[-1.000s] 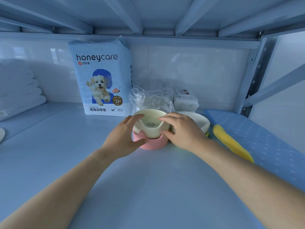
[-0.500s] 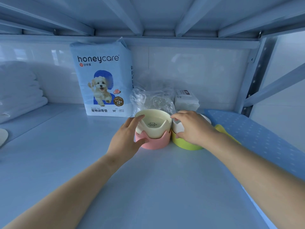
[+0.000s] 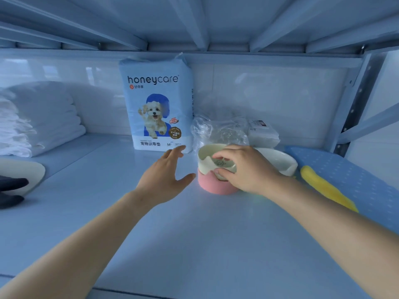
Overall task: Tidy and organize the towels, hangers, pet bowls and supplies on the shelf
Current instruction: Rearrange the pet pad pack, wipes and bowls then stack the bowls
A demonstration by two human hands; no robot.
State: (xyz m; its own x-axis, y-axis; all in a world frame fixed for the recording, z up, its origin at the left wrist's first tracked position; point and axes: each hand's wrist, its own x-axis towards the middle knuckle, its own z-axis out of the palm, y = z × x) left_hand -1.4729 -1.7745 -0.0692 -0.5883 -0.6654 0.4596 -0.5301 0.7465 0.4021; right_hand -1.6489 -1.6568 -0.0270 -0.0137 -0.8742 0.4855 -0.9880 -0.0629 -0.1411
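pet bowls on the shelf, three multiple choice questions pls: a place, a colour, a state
1. Where does the honeycare bag stand? A) behind-left of the pink base B) inside a bowl C) flat at the front edge
2. What colour is the base under the cream bowl? A) green B) black C) pink
3. What is the right hand doing? A) resting flat B) pinching the cream bowl's rim C) hanging idle
Answers: A, it stands upright at the back; C, pink shows below the cream bowl; B, it grips the front rim.

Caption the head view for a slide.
Right hand grips the cream bowl nested in the pink bowl; left hand hovers open beside it.
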